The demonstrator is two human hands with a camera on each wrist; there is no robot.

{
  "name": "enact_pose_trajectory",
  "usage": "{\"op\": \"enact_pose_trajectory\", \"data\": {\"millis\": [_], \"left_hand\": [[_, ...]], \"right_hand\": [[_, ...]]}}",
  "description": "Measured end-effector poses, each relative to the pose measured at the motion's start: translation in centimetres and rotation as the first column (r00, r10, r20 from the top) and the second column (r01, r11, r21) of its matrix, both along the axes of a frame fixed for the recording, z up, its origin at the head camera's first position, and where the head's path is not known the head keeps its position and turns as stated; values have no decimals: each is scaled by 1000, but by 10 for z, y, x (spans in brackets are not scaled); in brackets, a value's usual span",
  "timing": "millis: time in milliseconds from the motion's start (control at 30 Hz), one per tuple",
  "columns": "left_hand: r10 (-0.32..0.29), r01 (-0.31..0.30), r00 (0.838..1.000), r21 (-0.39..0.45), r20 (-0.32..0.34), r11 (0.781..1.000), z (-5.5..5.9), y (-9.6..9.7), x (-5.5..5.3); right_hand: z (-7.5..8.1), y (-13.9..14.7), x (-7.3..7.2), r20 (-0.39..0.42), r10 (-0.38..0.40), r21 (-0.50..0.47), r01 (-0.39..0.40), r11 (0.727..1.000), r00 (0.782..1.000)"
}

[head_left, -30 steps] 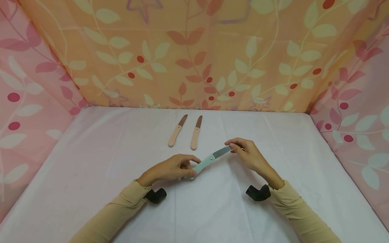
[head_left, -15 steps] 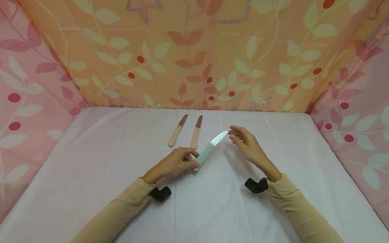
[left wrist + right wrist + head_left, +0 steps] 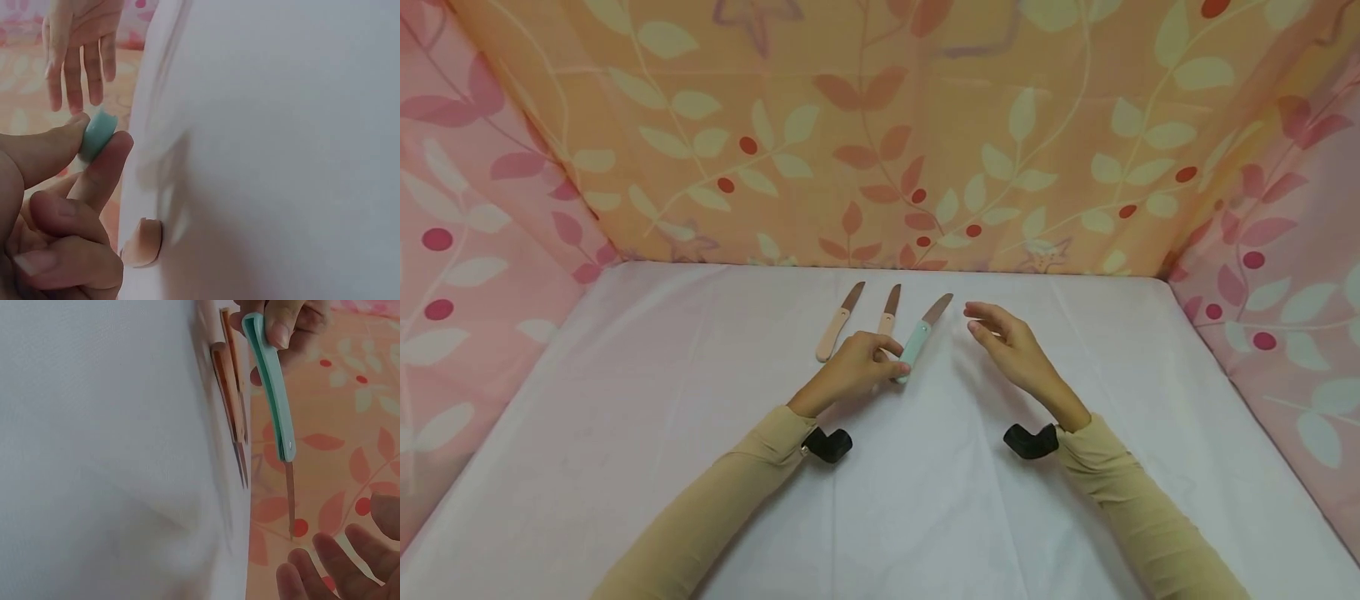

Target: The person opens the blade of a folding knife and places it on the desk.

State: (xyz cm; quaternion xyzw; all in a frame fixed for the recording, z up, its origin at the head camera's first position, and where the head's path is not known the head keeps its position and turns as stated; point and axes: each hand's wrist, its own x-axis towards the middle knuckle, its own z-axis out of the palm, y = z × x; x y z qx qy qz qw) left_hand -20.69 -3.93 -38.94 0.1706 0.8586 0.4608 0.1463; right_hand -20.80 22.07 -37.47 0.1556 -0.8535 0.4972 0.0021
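A folding knife with a mint-green handle (image 3: 915, 343) is unfolded, its blade pointing away and to the right. The left hand (image 3: 859, 367) pinches the end of that handle between thumb and fingers, above the table. To the right of the blade tip is the right hand (image 3: 1009, 350), fingers loosely extended, holding nothing and apart from the knife. Two knives with pale pinkish-beige handles lie unfolded on the table: the left one (image 3: 832, 335) and the middle one (image 3: 889, 317), whose lower handle is partly hidden behind the left hand. In the right wrist view the green handle (image 3: 274, 394) shows its slot.
A white cloth (image 3: 700, 350) covers the table. Behind it hangs an orange leaf-patterned curtain (image 3: 880, 133), with pink patterned fabric (image 3: 467, 275) at the sides. Each wrist carries a black camera mount, the left one (image 3: 829, 446) and the right one (image 3: 1032, 442).
The right hand has let go of the blade tip and drawn slightly away. The left hand has carried the green-handled knife forward and turned it nearly parallel to the other two.
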Motion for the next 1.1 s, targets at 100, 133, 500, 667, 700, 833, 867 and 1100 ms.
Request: {"op": "enact_pose_trajectory", "data": {"millis": [100, 133, 500, 667, 700, 833, 867, 1100], "left_hand": [[37, -37, 999, 0, 9, 999, 0, 6, -6], [45, -45, 999, -3, 11, 999, 0, 7, -8], [93, -103, 991, -103, -97, 989, 1, 28, -19], [104, -119, 989, -141, -107, 983, -1, 37, -21], [106, -121, 988, -148, -111, 981, -1, 38, -21], [112, -126, 990, -171, -91, 977, 0, 42, -21], [112, -126, 990, -178, -85, 976, 1, 42, -21], [91, -134, 985, -311, -147, 941, 8, 41, -22]], "right_hand": [[-1, 2, -4, 0, -13, 8, 13, 1000, 1000], [-1, 3, -6, -2, -20, 15, 20, 1000, 1000], [1, 16, -20, -17, -81, 78, 82, 994, 997], [1, 19, -23, -21, -92, 100, 94, 991, 996], [0, 19, -23, -22, -94, 103, 96, 990, 995], [1, 20, -25, -26, -111, 108, 113, 988, 994], [2, 20, -25, -30, -115, 111, 118, 987, 993], [8, 23, -34, -70, -142, 158, 152, 976, 987]]}}
